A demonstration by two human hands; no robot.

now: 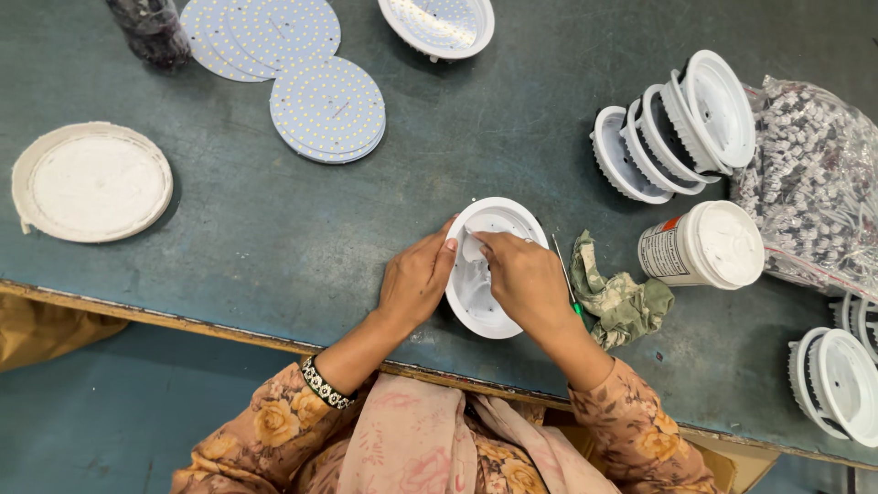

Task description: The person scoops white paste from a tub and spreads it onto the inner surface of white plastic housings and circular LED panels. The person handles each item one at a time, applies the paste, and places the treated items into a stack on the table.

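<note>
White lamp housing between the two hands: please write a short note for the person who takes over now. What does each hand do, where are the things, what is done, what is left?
Left hand: grips the rim of the white lamp housing, steadying it on the table.
Right hand: fingertips inside the housing, pressing or spreading something white.
Nearby: green rag and screwdriver at right, white tub, stacked empty housings, LED discs at the far side.
Done: one housing at the far edge seems fitted with a disc.
Left: this housing holds no disc yet.
</note>
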